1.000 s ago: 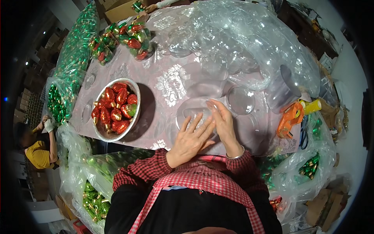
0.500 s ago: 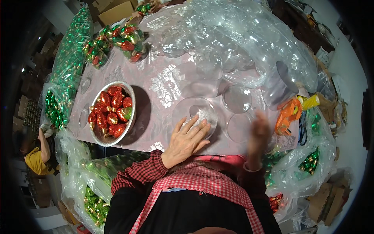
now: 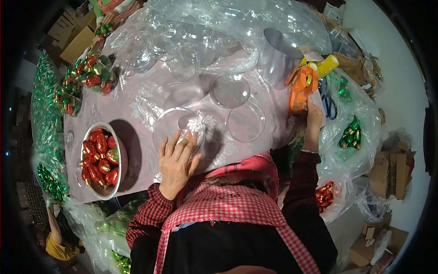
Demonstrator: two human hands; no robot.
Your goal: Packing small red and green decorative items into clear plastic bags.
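Table covered in a pale pink flowered cloth fills the middle, its far end heaped with crumpled clear plastic bags; sacks of green foil sweets and cardboard boxes crowd the floor around it. A white bowl of red foil-wrapped sweets stands at the left. The left hand lies spread, fingers flat on a clear plastic half-shell. The right hand reaches an orange tape dispenser; its grip cannot be told.

Right hand fingertips behind the orange tape dispenser; grip unclear.
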